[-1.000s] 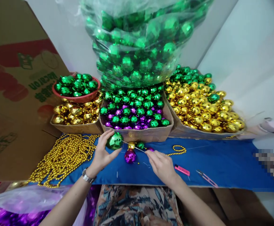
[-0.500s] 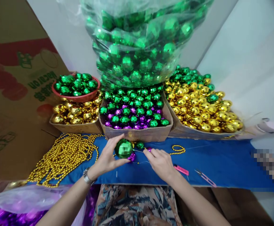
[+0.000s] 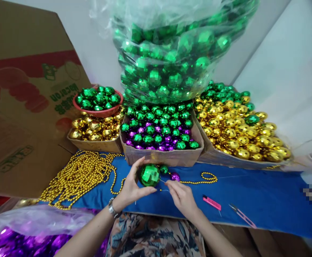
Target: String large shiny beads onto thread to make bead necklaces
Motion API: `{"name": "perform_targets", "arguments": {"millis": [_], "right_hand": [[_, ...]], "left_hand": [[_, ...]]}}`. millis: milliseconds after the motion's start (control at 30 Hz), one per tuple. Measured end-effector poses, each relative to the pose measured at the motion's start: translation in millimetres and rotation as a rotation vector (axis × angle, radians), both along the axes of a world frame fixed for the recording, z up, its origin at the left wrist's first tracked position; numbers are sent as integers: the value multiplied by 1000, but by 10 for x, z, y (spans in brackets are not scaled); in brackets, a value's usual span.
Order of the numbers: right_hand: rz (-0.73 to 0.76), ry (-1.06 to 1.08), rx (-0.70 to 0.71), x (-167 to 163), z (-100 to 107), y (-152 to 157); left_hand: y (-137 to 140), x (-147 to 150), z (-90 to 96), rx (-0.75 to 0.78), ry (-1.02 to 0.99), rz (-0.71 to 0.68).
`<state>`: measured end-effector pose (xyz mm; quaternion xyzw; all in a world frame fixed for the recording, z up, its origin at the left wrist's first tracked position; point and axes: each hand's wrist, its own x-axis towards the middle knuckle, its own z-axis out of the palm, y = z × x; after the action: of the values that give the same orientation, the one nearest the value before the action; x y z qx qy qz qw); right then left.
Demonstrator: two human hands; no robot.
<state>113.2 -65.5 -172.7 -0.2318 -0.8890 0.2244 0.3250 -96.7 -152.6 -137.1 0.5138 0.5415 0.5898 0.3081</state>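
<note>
My left hand (image 3: 131, 189) curls its fingers and thumb around a large, shiny green faceted ball (image 3: 150, 175) above the blue cloth. Just right of it, my right hand (image 3: 182, 196) pinches a thin thread (image 3: 162, 181) that runs to the ball's side; whether a needle is on it is too small to tell. A tiny gold bead (image 3: 160, 190) sits on a fine strand below the ball. Behind the fingers lie a smaller green ball (image 3: 164, 169) and a purple ball (image 3: 175, 176), with a gold bead chain (image 3: 209, 178) trailing right.
Blue cloth (image 3: 182, 210) covers the table. A pink cutter (image 3: 211, 202) and thread snips (image 3: 243, 216) lie right. Gold bead strands (image 3: 78, 178) are heaped left. Behind stand a box of green and purple balls (image 3: 162, 157), gold balls (image 3: 238, 132), a red bowl (image 3: 99, 113) and a bag (image 3: 169, 53).
The view has shifted, so most things appear further right. My right fingertips are closer to the large green ball. The purple ball seen beneath it before no longer shows there.
</note>
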Motion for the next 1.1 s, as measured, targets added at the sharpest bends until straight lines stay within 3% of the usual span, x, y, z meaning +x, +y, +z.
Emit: {"name": "perform_targets", "arguments": {"millis": [167,800,1100], "right_hand": [[53,56,-84,-10,6,-12],[61,32,-66,45,-50,4],[67,36,-105,17,-20,-24]], "left_hand": [[-53,36,12,18,3,-14],[-104,73,-6,10,8,-24],[-100,59,-28,-35,-122,-43]]}}
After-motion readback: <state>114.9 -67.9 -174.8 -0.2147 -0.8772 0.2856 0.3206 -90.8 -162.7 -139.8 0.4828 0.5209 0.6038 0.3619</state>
